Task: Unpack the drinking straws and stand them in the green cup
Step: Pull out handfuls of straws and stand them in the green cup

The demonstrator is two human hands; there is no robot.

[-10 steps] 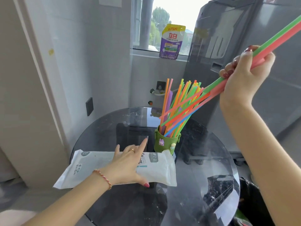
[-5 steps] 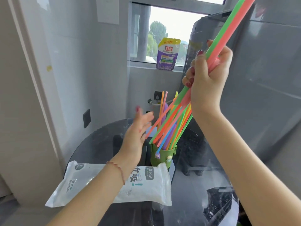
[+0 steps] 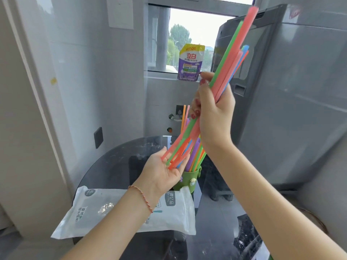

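My right hand (image 3: 214, 113) is shut on a bundle of coloured straws (image 3: 230, 55), pink, green, blue and orange, held steeply with their tops toward the upper right. Their lower ends rest against the palm of my left hand (image 3: 164, 170), which is flat with fingers apart just left of the green cup (image 3: 187, 180). The cup stands on the round dark glass table (image 3: 116, 162) and holds several more straws (image 3: 196, 156), mostly hidden behind the held bundle. The white straw package (image 3: 105, 211) lies flat on the table's near left, under my left forearm.
A purple and yellow refill pouch (image 3: 190, 62) stands on the windowsill at the back. A grey appliance (image 3: 281, 91) fills the right side close behind the table. White tiled wall with a dark socket (image 3: 98, 137) runs along the left.
My right hand has swung the straw bundle from slanted to steep and brought it down left. My left hand has risen off the package and now supports the straws' lower ends.
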